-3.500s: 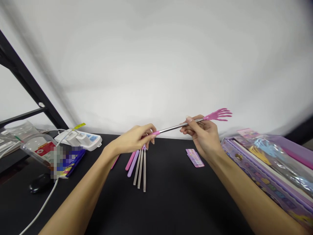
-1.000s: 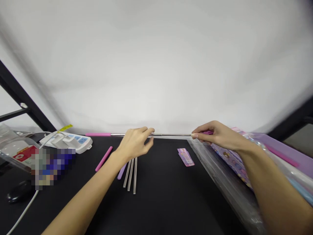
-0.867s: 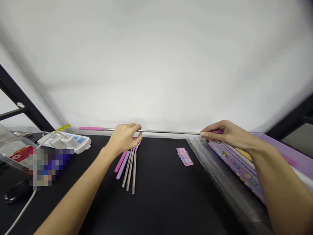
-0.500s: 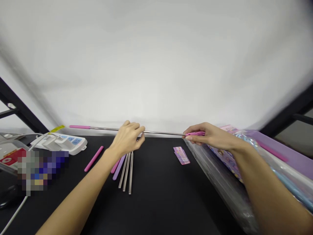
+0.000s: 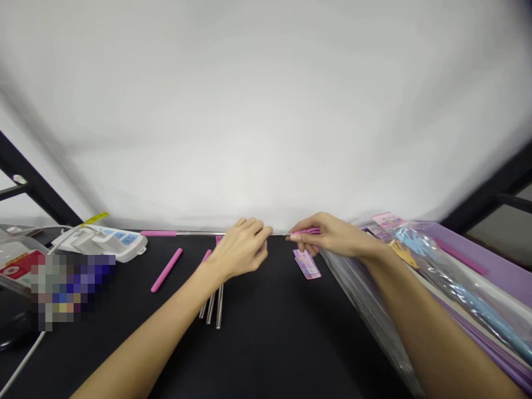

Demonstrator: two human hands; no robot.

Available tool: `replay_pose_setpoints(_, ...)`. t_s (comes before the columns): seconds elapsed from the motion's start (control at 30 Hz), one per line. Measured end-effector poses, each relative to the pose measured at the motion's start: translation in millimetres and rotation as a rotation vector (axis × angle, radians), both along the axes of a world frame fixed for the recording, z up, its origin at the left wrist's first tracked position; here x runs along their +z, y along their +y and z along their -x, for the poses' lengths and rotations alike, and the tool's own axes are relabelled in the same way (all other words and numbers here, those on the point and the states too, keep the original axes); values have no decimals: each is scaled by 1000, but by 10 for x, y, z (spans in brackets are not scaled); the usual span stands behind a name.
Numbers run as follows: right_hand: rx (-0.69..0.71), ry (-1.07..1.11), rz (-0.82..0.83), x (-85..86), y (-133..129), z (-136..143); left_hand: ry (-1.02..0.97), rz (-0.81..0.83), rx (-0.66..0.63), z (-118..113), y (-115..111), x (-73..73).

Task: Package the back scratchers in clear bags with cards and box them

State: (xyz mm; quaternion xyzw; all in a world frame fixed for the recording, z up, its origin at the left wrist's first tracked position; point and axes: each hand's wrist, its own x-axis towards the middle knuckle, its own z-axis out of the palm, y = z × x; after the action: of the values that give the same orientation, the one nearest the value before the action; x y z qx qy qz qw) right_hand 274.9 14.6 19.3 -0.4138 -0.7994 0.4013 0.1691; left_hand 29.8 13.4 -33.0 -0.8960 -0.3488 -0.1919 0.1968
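A thin metal rod (image 5: 199, 233) with a pink handle (image 5: 158, 233) on its left end lies level along the back of the black table. My left hand (image 5: 245, 246) is closed around its middle, fingers curled. At the rod's right end, my right hand (image 5: 318, 235) pinches a pink piece (image 5: 311, 230) between thumb and fingers. Below my left hand are several metal rods (image 5: 219, 305), partly covered by it, and part of a pink handle (image 5: 206, 256). Another pink handle (image 5: 167, 270) lies to the left. Small pink cards (image 5: 307, 264) rest under my right hand.
At the left are a white power strip (image 5: 124, 244) with plugs, a white cable (image 5: 27, 360) and a clear container (image 5: 19, 260). On the right sit clear plastic packaging (image 5: 361, 299), blue and yellow hand-shaped pieces, and a purple box (image 5: 494, 266). A white wall stands behind the table.
The rod has come lower and shifted right at its handle end. My left hand has moved right and down, while my right hand has moved left, narrowing the gap between them.
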Motion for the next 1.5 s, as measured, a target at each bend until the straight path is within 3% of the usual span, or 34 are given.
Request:
replay_pose_setpoints(0.17, -192, -26, -87, 70, 10, -451, 3, 34, 377, 515, 151, 37)
replay_pose_setpoints(0.23, -213, -29, -85, 60, 14, -457, -13, 61, 435, 533, 144, 51)
replay_pose_setpoints(0.43, -106, 19, -44, -107, 47, -12, -58, 57, 201, 167, 13, 9)
replay_pose_setpoints(0.63, -253, -24, -107, 4, 15, -250, 0, 125, 212, 571, 146, 31)
replay_pose_setpoints(0.7, -254, -35, -115, 16, 10, -251, 37, 123, 171, 578, 145, 28)
replay_pose_setpoints(0.87, -59, -93, -16, -130, 16, 133, 104, -11, 112, 225, 58, -42)
replay_pose_setpoints(0.93, -42, -122, -63, -175, 15, 234, 107, -18, 115, 179, 49, -42)
replay_pose_setpoints(1.1, -68, -114, -196, -72, 12, 10, 26, 56, 188, 573, 162, 75)
replay_pose_setpoints(1.2, -172, -129, -210, 4, 19, -136, -54, 14, 260, 725, 206, 129)
replay_pose_setpoints(1.27, -196, -113, -215, 8, 23, -104, -73, -41, 245, 618, 165, 116)
replay_pose_setpoints(1.4, -115, -78, -215, -25, 11, 31, -58, -73, 168, 218, 17, 14)
replay_pose_setpoints(1.5, -105, -87, -171, 6, -16, -137, -67, -63, 247, 239, 34, -23)
